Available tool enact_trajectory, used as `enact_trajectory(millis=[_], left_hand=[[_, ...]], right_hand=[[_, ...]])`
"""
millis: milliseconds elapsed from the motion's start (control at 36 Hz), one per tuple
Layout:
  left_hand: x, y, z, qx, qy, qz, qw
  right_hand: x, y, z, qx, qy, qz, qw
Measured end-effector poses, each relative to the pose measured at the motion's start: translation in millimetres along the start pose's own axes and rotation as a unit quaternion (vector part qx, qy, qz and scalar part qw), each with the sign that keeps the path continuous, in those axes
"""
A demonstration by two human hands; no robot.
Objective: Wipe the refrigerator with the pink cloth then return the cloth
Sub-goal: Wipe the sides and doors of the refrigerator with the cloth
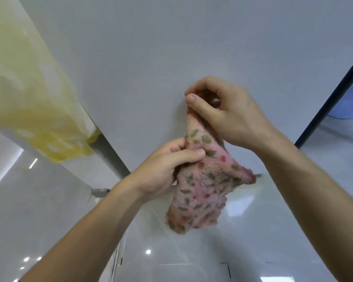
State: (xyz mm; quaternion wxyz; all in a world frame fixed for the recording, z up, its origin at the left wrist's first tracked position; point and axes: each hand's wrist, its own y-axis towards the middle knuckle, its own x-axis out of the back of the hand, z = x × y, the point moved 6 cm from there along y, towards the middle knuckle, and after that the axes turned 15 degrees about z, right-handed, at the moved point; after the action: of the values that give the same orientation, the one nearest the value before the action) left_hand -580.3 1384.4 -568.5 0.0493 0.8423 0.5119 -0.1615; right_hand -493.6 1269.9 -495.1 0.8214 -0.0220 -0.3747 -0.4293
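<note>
**Before the refrigerator's white front: a bunched cloth held in two hands**

Seen from the head view, the pink cloth [202, 192], dotted with green and red marks, hangs in the air in front of the refrigerator [151, 47], whose pale panel fills most of the frame. The left hand [163, 169] grips the cloth around its middle, with the thumb pressed across the fabric and the fingers curled behind it. The right hand [228, 117] pinches the top corner between thumb and fingertips [192, 98], stretching a narrow strip upward. Whether that corner touches the panel cannot be told. The lower half dangles loose and crumpled below the left hand. A yellow plastic bag [29, 88] hangs at the left edge of the appliance, and the glossy floor [39, 210] shows below.

The cloth looks as though it is being arranged rather than wiping, so the wiping itself probably lies ahead.

- **Losing the corner:** the right hand's hold is a small pinch, and a tug from the left hand could pull the corner free.
- **Poor coverage:** pressed to the panel while this bunched, the cloth would meet it only along a ridge and leave unwiped streaks.
- **Trailing cloth:** the loose tail could flap or catch on the seam that crosses the panel behind it.
- **Snagging the bag:** a wide sweep to the left could drag the yellow bag along.
</note>
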Motion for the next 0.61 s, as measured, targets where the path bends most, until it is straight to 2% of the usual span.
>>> enact_trajectory(millis=[111, 194, 250, 278, 333, 389, 444, 500, 611], left_hand=[[3.3, -2.0, -17.0, -0.046, -0.08, -0.003, 0.996], [7.3, -6.5, -28.8, -0.07, -0.107, -0.013, 0.992], [12.9, -9.5, -35.0, -0.085, -0.106, -0.028, 0.99], [15.4, -10.9, -38.2, -0.093, -0.107, -0.033, 0.989], [18.7, -13.7, -43.9, -0.1, -0.111, -0.041, 0.988], [20.3, -16.0, -47.8, -0.096, -0.118, -0.05, 0.987], [21.9, -17.9, -49.8, -0.089, -0.123, -0.057, 0.987], [22.3, -19.2, -51.0, -0.08, -0.127, -0.059, 0.987], [19.1, -21.0, -55.4, -0.055, -0.126, -0.06, 0.989]], right_hand=[[1.1, -8.9, -0.1, -0.017, 0.025, -0.028, 0.999], [11.1, -17.7, 2.1, -0.04, -0.041, -0.081, 0.995], [22.0, -21.4, 3.1, -0.089, -0.077, -0.098, 0.988], [26.8, -22.7, 2.2, -0.135, -0.087, -0.078, 0.984], [29.4, -26.7, -2.4, -0.231, -0.101, 0.015, 0.967], [20.7, -31.6, -9.1, -0.27, -0.091, 0.129, 0.95], [5.1, -35.4, -13.0, -0.261, -0.045, 0.21, 0.941], [-10.5, -37.5, -17.5, -0.243, 0.059, 0.243, 0.937], [-24.9, -36.0, -21.7, -0.212, 0.283, 0.216, 0.91]])
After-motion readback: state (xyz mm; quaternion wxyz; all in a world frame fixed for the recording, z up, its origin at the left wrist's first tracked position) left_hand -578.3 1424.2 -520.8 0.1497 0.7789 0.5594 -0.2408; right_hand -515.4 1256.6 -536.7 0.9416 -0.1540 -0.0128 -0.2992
